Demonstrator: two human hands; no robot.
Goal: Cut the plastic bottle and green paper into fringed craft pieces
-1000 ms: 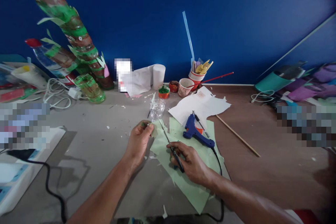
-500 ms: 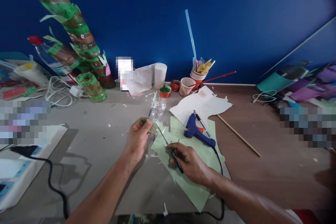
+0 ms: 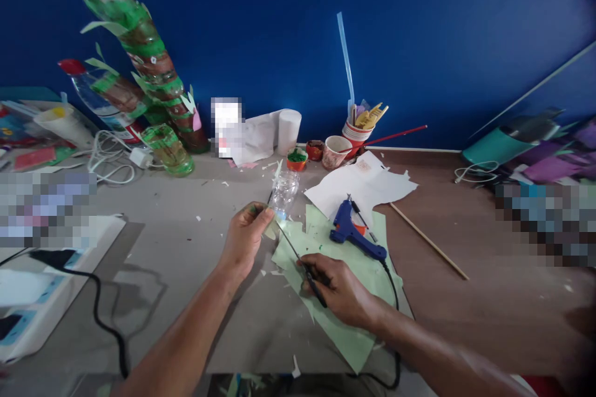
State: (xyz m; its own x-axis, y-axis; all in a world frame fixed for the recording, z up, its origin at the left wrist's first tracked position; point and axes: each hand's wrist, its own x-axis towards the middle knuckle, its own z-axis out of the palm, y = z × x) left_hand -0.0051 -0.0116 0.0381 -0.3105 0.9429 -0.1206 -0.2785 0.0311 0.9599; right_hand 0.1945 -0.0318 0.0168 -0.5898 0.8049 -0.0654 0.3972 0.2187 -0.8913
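Note:
My left hand (image 3: 246, 236) pinches a small piece of light green paper (image 3: 270, 227) between thumb and fingers. My right hand (image 3: 335, 285) is closed around black-handled scissors (image 3: 311, 279), seen nearly edge-on. Their thin metal blades point up and left, with the tips at the paper piece by my left fingertips. Under my right hand lie light green paper sheets (image 3: 347, 338). A blue glue gun (image 3: 351, 232) rests on the sheets, just beyond my right hand. Past my left fingertips is a clear plastic bottle piece (image 3: 285, 189).
A painted bottle trunk (image 3: 156, 62) leans at the left, near a power strip (image 3: 51, 298). Behind stand paint cups (image 3: 297, 159), a paper cup (image 3: 336, 152) and a tissue roll (image 3: 289, 130). White paper (image 3: 363, 186) and a wooden stick (image 3: 431, 242) lie to the right.
The camera view has shifted slightly, so the scene sits a little further right. The paper piece in my left hand has tilted slightly; both hands keep their hold.

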